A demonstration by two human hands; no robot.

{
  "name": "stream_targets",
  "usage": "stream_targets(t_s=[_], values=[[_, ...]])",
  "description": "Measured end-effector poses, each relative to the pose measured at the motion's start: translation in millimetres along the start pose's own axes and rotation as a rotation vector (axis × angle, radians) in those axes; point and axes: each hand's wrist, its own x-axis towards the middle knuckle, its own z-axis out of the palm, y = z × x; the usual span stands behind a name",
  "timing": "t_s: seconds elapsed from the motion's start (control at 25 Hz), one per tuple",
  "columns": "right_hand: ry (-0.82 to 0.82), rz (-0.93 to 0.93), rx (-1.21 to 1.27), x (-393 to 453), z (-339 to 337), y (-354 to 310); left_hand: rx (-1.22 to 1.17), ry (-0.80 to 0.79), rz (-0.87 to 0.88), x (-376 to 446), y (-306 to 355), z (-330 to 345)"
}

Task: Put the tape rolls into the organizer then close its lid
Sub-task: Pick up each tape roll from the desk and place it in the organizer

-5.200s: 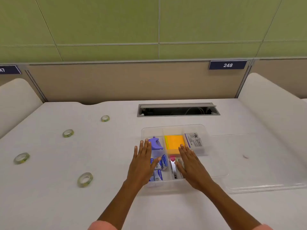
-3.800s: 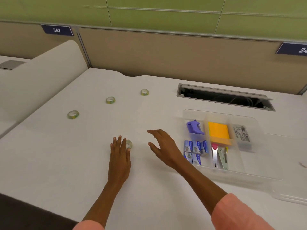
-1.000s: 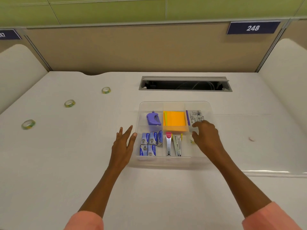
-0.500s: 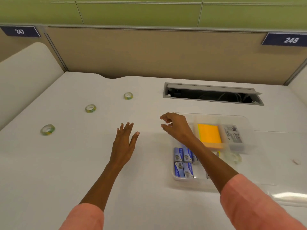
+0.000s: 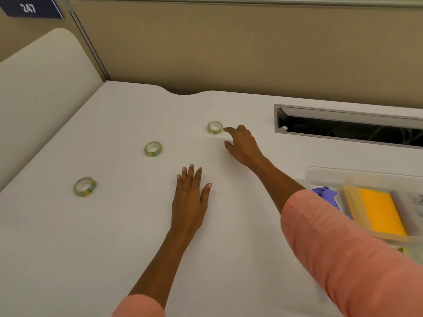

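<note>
1. Our right hand (image 5: 242, 143) reaches across to the far tape roll (image 5: 215, 127). The fingers are spread wide and hold nothing — one fingertip is just beside the roll, maybe touching it.
2. Our left hand (image 5: 191, 197) lies flat and open on the tabletop (image 5: 114, 225), holding nothing. We think it rests there to keep us steady while the other arm stretches.
3. Two more rolls wait on the tabletop: the middle tape roll (image 5: 153, 148) and the near tape roll (image 5: 85, 186), well apart from each other.
4. The organizer (image 5: 357, 177) sits at the right, open, partly behind our sleeve. We cannot see its lid.
5. Three rolls are still out, so we think there is a lot left to do — pinch this one next.
</note>
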Motion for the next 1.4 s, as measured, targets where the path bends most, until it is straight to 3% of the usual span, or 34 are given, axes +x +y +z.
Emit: stream_targets(t_s=[0.28, 0.52, 0.76, 1.08, 1.4], values=[[-0.035, -0.052, -0.273, 34.1, 29.9, -4.4, 0.003, 0.000, 0.029, -0.3, -20.3, 11.0], [0.029, -0.041, -0.117, 9.2, 19.1, 2.0, -0.005, -0.011, 0.008, -2.9, -9.4, 11.9], [-0.036, 0.025, 0.021, -34.8, -2.0, 16.8, -0.047, -0.015, 0.049, -27.8, 26.0, 18.9], [0.153, 0.034, 0.264, -132.3, -82.8, 46.5, -0.165, -0.057, 0.047, -73.4, 106.6, 38.2], [0.233, 0.186, 0.193, -262.9, -167.9, 141.4, -0.225, -0.136, 0.124, -118.4, 190.6, 76.3]])
